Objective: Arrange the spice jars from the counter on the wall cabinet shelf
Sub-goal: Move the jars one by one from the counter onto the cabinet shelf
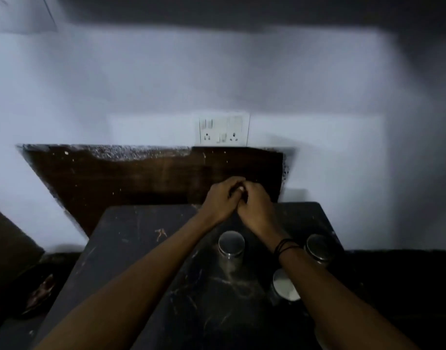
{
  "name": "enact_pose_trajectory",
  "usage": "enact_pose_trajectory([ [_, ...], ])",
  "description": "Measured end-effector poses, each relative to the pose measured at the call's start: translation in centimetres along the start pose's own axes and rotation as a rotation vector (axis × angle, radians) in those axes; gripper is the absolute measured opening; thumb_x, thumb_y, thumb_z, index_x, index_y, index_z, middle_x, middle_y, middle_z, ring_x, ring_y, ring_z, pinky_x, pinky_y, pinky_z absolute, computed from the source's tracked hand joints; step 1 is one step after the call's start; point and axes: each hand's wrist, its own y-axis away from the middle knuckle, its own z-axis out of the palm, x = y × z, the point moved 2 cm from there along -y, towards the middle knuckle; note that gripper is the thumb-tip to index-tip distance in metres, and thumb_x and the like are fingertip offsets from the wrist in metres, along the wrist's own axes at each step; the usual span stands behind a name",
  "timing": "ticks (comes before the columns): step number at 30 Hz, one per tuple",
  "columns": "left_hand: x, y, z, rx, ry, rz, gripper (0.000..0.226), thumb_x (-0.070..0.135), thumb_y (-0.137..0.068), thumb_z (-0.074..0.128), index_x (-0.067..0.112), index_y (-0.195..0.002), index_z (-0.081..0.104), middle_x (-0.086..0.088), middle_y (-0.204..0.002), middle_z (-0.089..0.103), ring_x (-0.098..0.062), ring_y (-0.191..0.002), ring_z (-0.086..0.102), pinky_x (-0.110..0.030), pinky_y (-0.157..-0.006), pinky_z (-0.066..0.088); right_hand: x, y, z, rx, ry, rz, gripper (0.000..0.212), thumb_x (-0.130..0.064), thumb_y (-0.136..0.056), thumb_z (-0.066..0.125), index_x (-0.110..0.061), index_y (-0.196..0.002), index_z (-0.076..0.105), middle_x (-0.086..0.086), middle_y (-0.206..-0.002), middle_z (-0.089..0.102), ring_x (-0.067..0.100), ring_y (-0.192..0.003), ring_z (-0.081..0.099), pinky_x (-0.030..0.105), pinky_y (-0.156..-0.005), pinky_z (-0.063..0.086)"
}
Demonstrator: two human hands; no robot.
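At counter's (141, 248) far edge | left hand (220, 198), right hand (254, 205) clasped, contents perhaps hidden

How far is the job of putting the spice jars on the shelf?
Nothing looks done: no shelf is in view. Both hands, left hand and right hand, meet around something small and pale, too hidden to name. Three jars wait on the counter: middle jar, right jar, near jar.

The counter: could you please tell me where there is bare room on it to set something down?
The counter lies bare on its left, from its left edge to the middle jar. The right is crowded: three steel jars stand there, one by the right edge, one under the right forearm, and both hands meet at the back.
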Motion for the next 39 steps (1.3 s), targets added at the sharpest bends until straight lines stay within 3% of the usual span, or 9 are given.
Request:
enact_pose_trajectory([
  [4, -5.1, 6.0, 6.2, -0.32, -0.147, -0.125, 0.035, 0.012, -0.099, 0.047, 0.01, -0.132, 0.058, -0.016, -0.12, 0.069, -0.031, -0.107, 0.065, -0.038, -0.093, 0.05, 5.6, 6.5, 6.3, -0.207, 0.087, 0.085, 0.034, -0.011, -0.094, 0.051, -0.004, -0.127, 0.052, 0.016, -0.126, 0.051, 0.03, -0.115, 0.052, 0.036, -0.1, 0.043],
  [11, -10.0, 9.6, 9.4, -0.443, -0.234, -0.242, 0.057, 0.027, -0.102, 0.043, 0.012, -0.155, 0.027, -0.016, -0.16, 0.026, -0.033, -0.146, 0.029, -0.042, -0.12, 0.028, 8.7, 10.0, 11.3, -0.322, 0.126, 0.149, 0.086, -0.026, -0.083, 0.07, -0.022, -0.152, 0.018, 0.012, -0.146, 0.026, 0.032, -0.124, 0.045, 0.041, -0.1, 0.047],
  [18, -11.1, 9.8, 9.4, -0.369, 0.088, -0.494, 0.07, 0.03, -0.095, 0.057, 0.014, -0.154, 0.024, -0.01, -0.154, 0.039, -0.025, -0.138, 0.04, -0.031, -0.106, 0.036, 10.4, 10.1, 13.1, -0.246, 0.046, 0.227, 0.082, -0.023, -0.085, 0.07, -0.033, -0.146, 0.016, 0.011, -0.141, 0.031, 0.028, -0.125, 0.046, 0.035, -0.095, 0.049],
  [22, -11.0, 9.6, 8.8, -0.269, 0.187, -0.554, 0.044, 0.03, -0.1, 0.053, 0.017, -0.142, 0.046, -0.008, -0.134, 0.059, -0.016, -0.11, 0.06, -0.028, -0.089, 0.05, 10.4, 9.2, 13.2, -0.165, -0.094, 0.289, 0.085, -0.027, -0.081, 0.076, -0.031, -0.147, 0.022, 0.007, -0.144, 0.037, 0.023, -0.129, 0.045, 0.035, -0.099, 0.048],
  [25, -10.7, 9.6, 7.7, -0.117, 0.322, -0.582, 0.027, 0.029, -0.105, 0.043, 0.017, -0.12, 0.062, -0.007, -0.113, 0.067, -0.016, -0.097, 0.066, -0.029, -0.081, 0.055, 10.2, 8.6, 12.3, -0.109, -0.34, 0.313, 0.095, -0.029, -0.072, 0.085, -0.029, -0.146, 0.025, -0.016, -0.134, 0.042, -0.01, -0.118, 0.044, 0.005, -0.087, 0.041],
  [27, -10.5, 9.4, 6.8, -0.011, 0.42, -0.657, 0.025, 0.031, -0.105, 0.042, 0.019, -0.111, 0.062, -0.008, -0.113, 0.064, -0.017, -0.097, 0.065, -0.03, -0.079, 0.054, 10.0, 8.2, 11.6, -0.057, -0.432, 0.261, 0.089, -0.026, -0.071, 0.084, -0.029, -0.142, 0.03, -0.019, -0.128, 0.044, -0.019, -0.111, 0.045, -0.002, -0.082, 0.04],
  [31, -10.0, 8.2, 4.8, 0.062, 0.459, -0.63, 0.031, 0.027, -0.105, 0.043, 0.005, -0.105, 0.064, -0.016, -0.108, 0.066, -0.031, -0.101, 0.065, -0.047, -0.089, 0.056, 9.6, 6.9, 9.4, 0.01, -0.58, 0.233, 0.073, -0.016, -0.078, 0.078, -0.031, -0.134, 0.035, -0.01, -0.129, 0.05, -0.006, -0.114, 0.052, 0.01, -0.087, 0.047],
  [35, -9.0, 7.4, 3.5, 0.055, 0.668, -0.587, 0.027, 0.028, -0.101, 0.05, 0.003, -0.101, 0.062, -0.019, -0.111, 0.066, -0.034, -0.105, 0.066, -0.046, -0.088, 0.057, 8.7, 5.7, 7.5, -0.028, -0.809, 0.272, 0.056, -0.022, -0.084, 0.066, -0.034, -0.131, 0.04, -0.008, -0.126, 0.057, 0.002, -0.106, 0.063, 0.019, -0.077, 0.055],
  [39, -7.4, 7.1, 3.5, 0.009, 0.81, -0.609, 0.051, 0.046, -0.094, 0.055, 0.0, -0.113, 0.062, -0.019, -0.112, 0.069, -0.033, -0.104, 0.067, -0.043, -0.085, 0.056, 7.8, 4.8, 6.4, -0.035, -0.955, 0.312, 0.038, -0.026, -0.085, 0.049, -0.026, -0.123, 0.055, 0.005, -0.115, 0.066, 0.018, -0.104, 0.066, 0.032, -0.079, 0.057],
])
